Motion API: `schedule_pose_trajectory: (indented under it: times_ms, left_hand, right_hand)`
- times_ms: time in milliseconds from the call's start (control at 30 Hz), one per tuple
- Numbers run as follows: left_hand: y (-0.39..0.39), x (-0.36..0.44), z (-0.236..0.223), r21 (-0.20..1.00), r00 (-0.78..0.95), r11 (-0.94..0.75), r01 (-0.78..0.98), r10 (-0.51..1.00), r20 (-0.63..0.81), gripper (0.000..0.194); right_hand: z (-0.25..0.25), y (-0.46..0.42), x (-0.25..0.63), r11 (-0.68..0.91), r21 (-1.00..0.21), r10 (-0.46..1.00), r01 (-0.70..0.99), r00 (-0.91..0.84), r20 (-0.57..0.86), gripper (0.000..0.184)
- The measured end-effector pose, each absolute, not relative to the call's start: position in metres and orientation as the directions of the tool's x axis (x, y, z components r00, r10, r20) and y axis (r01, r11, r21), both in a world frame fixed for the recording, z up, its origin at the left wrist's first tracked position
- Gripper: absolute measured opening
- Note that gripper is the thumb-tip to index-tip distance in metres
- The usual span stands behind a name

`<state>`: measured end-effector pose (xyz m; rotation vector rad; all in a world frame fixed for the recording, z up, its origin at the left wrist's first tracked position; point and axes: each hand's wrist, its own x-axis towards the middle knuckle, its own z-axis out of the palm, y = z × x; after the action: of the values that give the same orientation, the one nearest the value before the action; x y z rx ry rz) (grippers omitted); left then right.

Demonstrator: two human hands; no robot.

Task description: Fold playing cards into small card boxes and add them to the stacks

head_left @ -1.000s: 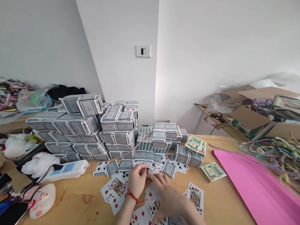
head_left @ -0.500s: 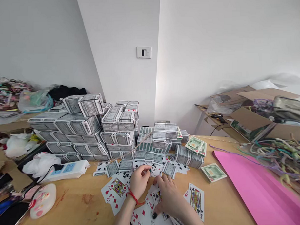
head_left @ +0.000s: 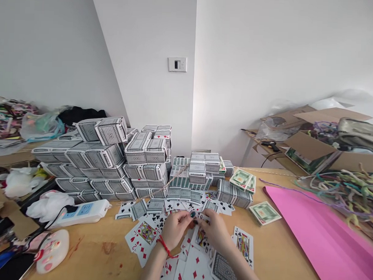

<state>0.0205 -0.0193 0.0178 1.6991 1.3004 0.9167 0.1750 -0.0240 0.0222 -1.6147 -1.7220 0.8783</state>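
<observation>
My left hand [head_left: 175, 229], with a red cord bracelet at the wrist, has its thumb and fingertips pinched together over the middle of the table. Close to it on the right, my right hand [head_left: 216, 233] is closed with fingers bent inward. Between both sets of fingertips a playing card [head_left: 202, 216] shows its white edge, partly hidden by the fingers. Below lie loose face-up cards [head_left: 196, 267] and a face-down card [head_left: 223, 272] with a grey patterned back. A jack [head_left: 243, 245] rests to the right, and a jack of diamonds [head_left: 147, 232] to the left.
Blocks made of folded cards [head_left: 97, 155] are stacked high at the back left, with smaller stacks [head_left: 200, 169] behind my hands. Green card boxes [head_left: 265, 212], pink paper [head_left: 308, 238] and tangled yarn [head_left: 352, 199] are on the right. A power strip [head_left: 82, 214] sits left.
My right hand has lifted from the cards on the table and moved up toward my left hand, its fingers closing. A face-down card and more face-up cards below are now uncovered.
</observation>
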Motion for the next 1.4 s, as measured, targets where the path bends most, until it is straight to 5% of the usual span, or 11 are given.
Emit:
schedule_pose_trajectory:
  times_ms: [133, 300, 433, 567, 900, 1100, 1333, 1400]
  left_hand:
    - [-0.02, 0.023, 0.019, 0.93, 0.273, -0.12, 0.347, 0.962, 0.023, 0.018]
    - [-0.012, 0.019, 0.013, 0.961, 0.032, -0.112, 0.255, 0.994, 0.107, 0.022]
    - [-0.006, 0.013, 0.008, 0.981, -0.099, -0.062, 0.185, 0.992, 0.082, 0.023]
    - [-0.007, 0.013, 0.006, 0.988, -0.07, -0.027, 0.151, 0.997, 0.038, 0.024]
    - [-0.008, 0.015, 0.008, 0.989, -0.09, -0.012, 0.146, 0.996, 0.025, 0.023]
    - [-0.009, 0.016, 0.01, 0.983, -0.083, -0.019, 0.181, 0.996, 0.034, 0.024]
    - [-0.008, 0.015, 0.005, 0.998, -0.085, 0.061, 0.021, 0.995, -0.059, 0.026]
    - [-0.008, 0.016, 0.006, 0.994, -0.088, 0.092, -0.059, 0.991, -0.097, 0.026]
  right_hand:
    - [0.017, -0.016, 0.178, 0.014, -0.904, 0.999, 0.427, 0.028, 0.029, 0.027]
    - [0.028, -0.019, 0.184, 0.03, -0.93, 0.994, 0.367, -0.106, -0.01, 0.039]
    - [0.033, -0.036, 0.177, 0.233, -0.665, 0.927, 0.71, -0.368, -0.068, 0.095]
    - [0.026, -0.051, 0.157, 0.351, -0.384, 0.882, 0.854, -0.439, -0.172, 0.11]
    - [0.038, -0.047, 0.157, 0.186, -0.405, 0.926, 0.895, -0.298, -0.233, 0.08]
    - [0.036, -0.038, 0.164, -0.023, -0.652, 0.95, 0.758, -0.186, -0.249, 0.084]
    - [0.035, -0.023, 0.184, -0.052, -0.852, 0.991, 0.521, -0.08, -0.11, 0.006]
    - [0.032, -0.018, 0.189, -0.065, -0.892, 0.997, 0.447, -0.005, -0.075, 0.011]
